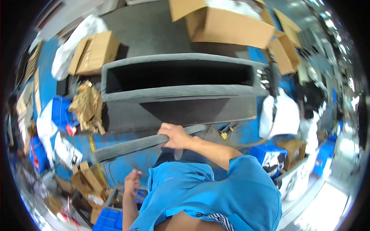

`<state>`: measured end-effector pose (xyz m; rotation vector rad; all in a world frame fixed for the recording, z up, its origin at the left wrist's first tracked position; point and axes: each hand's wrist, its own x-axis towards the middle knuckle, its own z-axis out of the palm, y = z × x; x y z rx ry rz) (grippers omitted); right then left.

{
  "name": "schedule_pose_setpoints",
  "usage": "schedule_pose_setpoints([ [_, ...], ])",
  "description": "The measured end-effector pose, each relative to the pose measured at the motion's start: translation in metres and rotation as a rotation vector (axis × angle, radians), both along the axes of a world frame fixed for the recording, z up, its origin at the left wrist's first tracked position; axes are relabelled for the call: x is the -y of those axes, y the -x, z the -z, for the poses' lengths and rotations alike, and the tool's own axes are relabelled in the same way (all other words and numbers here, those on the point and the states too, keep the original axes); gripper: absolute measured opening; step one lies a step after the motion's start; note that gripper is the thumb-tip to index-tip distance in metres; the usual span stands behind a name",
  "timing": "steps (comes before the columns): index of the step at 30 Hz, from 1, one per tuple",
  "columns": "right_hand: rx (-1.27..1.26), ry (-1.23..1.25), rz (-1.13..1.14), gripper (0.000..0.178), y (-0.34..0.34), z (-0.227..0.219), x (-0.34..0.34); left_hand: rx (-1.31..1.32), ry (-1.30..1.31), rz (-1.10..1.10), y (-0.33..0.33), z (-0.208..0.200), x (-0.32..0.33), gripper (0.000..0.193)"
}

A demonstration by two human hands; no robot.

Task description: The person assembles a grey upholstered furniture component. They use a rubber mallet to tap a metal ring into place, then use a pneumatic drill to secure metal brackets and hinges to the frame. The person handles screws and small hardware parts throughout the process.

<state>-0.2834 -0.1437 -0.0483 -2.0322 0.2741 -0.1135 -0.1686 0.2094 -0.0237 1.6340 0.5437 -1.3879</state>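
Crumpled brown packing paper point(88, 106) lies at the left, beside the grey carpet-covered open box point(181, 79). Lower down, the left hand point(132, 181) hangs loosely open, holding nothing, above flattened cardboard scraps point(86, 179). The right hand point(174, 135) is closed around the long grey carpet-covered strip point(131, 145), which runs in front of the box.

Counted from above my hands

Three cardboard boxes point(227, 23), one grey felt-covered open box point(181, 79), one grey strip point(131, 146) I'm holding.
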Motion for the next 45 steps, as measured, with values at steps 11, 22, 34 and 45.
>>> schedule_pose_setpoints([
  [11, 0.467, -1.124, 0.930, 0.045, 0.007, -0.125, -0.047, 0.701, 0.525, 1.059, -0.123, -0.138, 0.199, 0.055],
  [22, 0.820, -1.244, 1.231, 0.046, 0.011, -0.115, -0.020, 1.355, 0.292, 1.242, -0.203, -0.202, 0.253, 0.031],
  [34, 0.608, -1.434, 1.168, 0.037, -0.004, -0.073, -0.004, 1.107, 0.429, 0.359, -0.224, -0.098, 0.258, 0.031],
  [45, 0.475, -1.367, 1.152, 0.044, 0.000, -0.094, -0.006, 0.685, 0.182, 0.337, -0.208, -0.068, 0.235, 0.071],
])
